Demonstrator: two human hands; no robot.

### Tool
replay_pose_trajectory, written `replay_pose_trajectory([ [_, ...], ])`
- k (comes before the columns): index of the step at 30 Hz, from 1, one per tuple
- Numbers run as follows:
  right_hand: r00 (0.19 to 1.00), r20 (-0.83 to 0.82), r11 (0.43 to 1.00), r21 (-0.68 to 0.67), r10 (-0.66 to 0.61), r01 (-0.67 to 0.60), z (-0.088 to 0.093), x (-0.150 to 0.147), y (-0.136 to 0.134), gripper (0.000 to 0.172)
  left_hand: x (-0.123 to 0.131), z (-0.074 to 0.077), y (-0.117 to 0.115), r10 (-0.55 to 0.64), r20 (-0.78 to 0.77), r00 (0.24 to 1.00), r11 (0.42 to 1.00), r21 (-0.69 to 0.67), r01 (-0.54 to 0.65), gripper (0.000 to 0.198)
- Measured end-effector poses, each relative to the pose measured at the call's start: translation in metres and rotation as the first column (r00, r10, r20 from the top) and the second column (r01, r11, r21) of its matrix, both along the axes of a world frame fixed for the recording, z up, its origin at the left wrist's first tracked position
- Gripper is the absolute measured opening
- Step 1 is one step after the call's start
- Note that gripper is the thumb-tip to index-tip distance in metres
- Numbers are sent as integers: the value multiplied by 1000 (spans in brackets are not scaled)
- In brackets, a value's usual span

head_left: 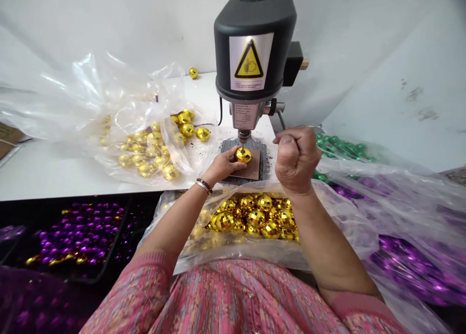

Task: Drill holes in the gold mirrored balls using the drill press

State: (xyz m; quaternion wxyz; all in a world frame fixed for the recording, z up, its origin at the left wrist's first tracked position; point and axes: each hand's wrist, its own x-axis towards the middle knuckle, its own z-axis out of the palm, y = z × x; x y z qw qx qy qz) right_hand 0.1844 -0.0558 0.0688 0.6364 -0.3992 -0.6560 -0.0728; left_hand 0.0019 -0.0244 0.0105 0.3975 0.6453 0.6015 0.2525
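Resting on a small brown pad (251, 165), a shiny gold ball (243, 155) is held directly under the bit (242, 141) of a bench drill (255, 47); whether the bit touches the ball cannot be told. The ball is gripped by the left hand (222, 165), its fingers (233, 154) curved close together and pressed against the ball's near side. A bracelet (204, 185) is worn on that wrist. The right hand (296, 159) is raised just beside the drill, closed into a fist with the fingers curled tightly into the palm; whether anything is inside it cannot be told.

Dark shavings (267, 164) are scattered on the table (43, 171) around a dark metal plate (228, 147) beneath the pad. To the left of the drill, more gold balls (155, 152) are gathered in a clear plastic bag (91, 96), and a loose gold ball (193, 73) is seen farther back near the white wall. Faceted gold balls (251, 220) are piled in another bag just below the table's front edge, against the person's pink top (218, 295). Purple balls (80, 234) are laid in a black tray (98, 275) at the left, while green balls (338, 147) and bagged purple balls (407, 268) are seen at the right.
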Motion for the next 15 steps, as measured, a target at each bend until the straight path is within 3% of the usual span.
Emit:
replay_pose_trajectory([
  [8, 992, -95, 993, -81, 77, -85, -21, -3, -2, 25, -1, -4, 0, -1, 110, 994, 1000, -1, 1, 72],
  [11, 990, -133, 994, -92, 53, -66, 2, -4, 1, 30, 1, -7, 1, -15, 119, 993, 1000, 16, 13, 67],
  [15, 961, -266, 962, -236, 70, -136, 62, -2, 19, 36, 1, -4, -3, -15, 106, 994, 998, 57, 9, 58],
])
